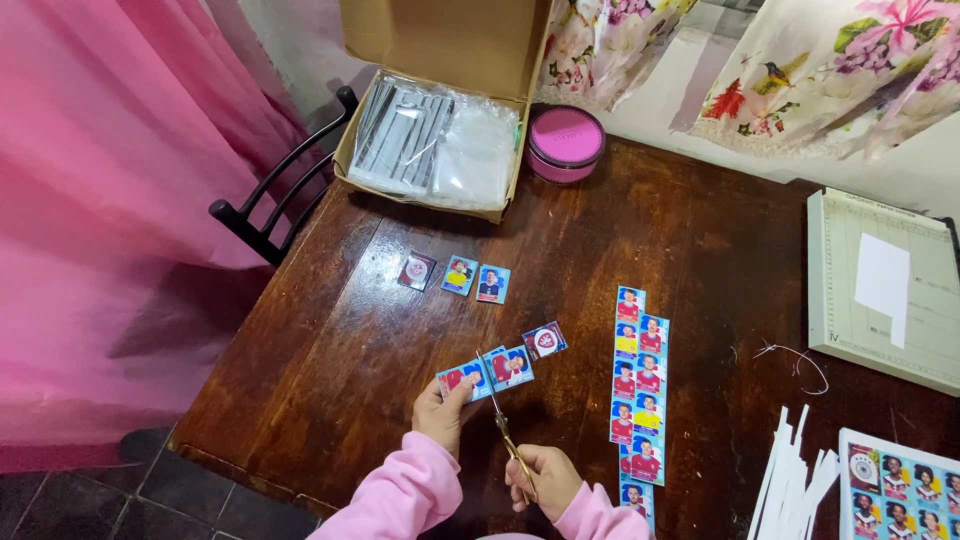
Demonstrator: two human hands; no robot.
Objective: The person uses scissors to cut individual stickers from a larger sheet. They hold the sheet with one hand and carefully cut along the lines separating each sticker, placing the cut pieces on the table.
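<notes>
My left hand (441,412) pinches the left end of a short strip of picture stickers (503,364) held just above the dark wooden table (700,240). My right hand (542,480) grips gold-handled scissors (503,424). Their blades point up into the strip between two stickers. Three cut stickers (456,274) lie in a row farther out on the table. Two long sticker strips (634,385) lie side by side to the right of my hands.
An open cardboard box (440,130) with clear plastic sleeves sits at the far edge, next to a round pink tin (565,143). A paper trimmer (880,285) lies at right. White paper offcuts (795,480) and a sticker sheet (900,485) are at bottom right. A black chair (275,205) stands at left.
</notes>
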